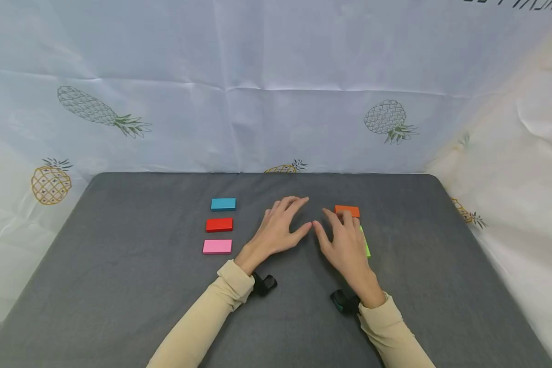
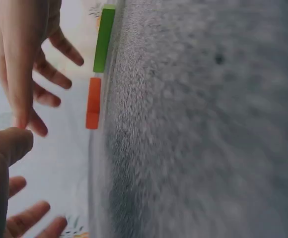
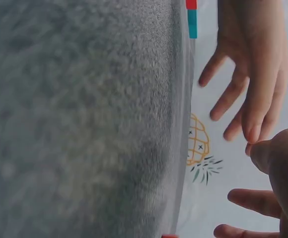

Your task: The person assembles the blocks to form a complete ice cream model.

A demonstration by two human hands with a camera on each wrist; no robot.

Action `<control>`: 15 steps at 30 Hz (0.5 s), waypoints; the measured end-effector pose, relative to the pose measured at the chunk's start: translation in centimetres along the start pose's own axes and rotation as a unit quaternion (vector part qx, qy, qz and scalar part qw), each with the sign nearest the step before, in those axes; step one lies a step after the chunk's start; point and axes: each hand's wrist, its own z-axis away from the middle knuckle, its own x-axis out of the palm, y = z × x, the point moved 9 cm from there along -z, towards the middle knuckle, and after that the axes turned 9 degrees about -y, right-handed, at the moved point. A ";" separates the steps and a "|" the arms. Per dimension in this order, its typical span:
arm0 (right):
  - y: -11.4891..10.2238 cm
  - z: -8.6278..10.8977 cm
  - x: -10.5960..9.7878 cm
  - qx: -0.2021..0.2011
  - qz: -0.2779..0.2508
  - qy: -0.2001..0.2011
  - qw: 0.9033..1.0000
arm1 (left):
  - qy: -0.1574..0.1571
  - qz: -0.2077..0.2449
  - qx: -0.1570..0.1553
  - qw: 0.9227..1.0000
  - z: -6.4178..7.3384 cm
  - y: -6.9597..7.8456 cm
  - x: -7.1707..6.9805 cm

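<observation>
There's the orange block (image 1: 347, 210), right of centre in the head view, long axis left to right, just above your right hand (image 1: 346, 246); the green block (image 1: 366, 245) peeks past that nearer hand. Your left hand (image 1: 275, 228) sits farther off; both hands' fingers spread loosely, holding nothing.

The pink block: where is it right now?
In the head view, the pink block lies to the left of the left hand, just below the red block.
</observation>
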 end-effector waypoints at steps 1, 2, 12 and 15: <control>0.1 0.1 -0.2 0.000 -0.003 0.006 1.000 | 0.001 0.020 0.006 1.000 -0.3 -0.1 0.1; 0.2 0.3 -0.4 0.001 -0.006 0.011 1.000 | 0.001 0.038 0.011 0.999 -0.5 -0.2 0.3; 2.0 1.7 -1.5 0.026 -0.023 0.041 0.999 | 0.001 0.133 0.054 0.990 -2.9 0.0 2.0; 2.5 2.0 -1.8 0.030 -0.024 0.049 0.998 | 0.004 0.143 0.055 0.988 -3.4 0.2 2.4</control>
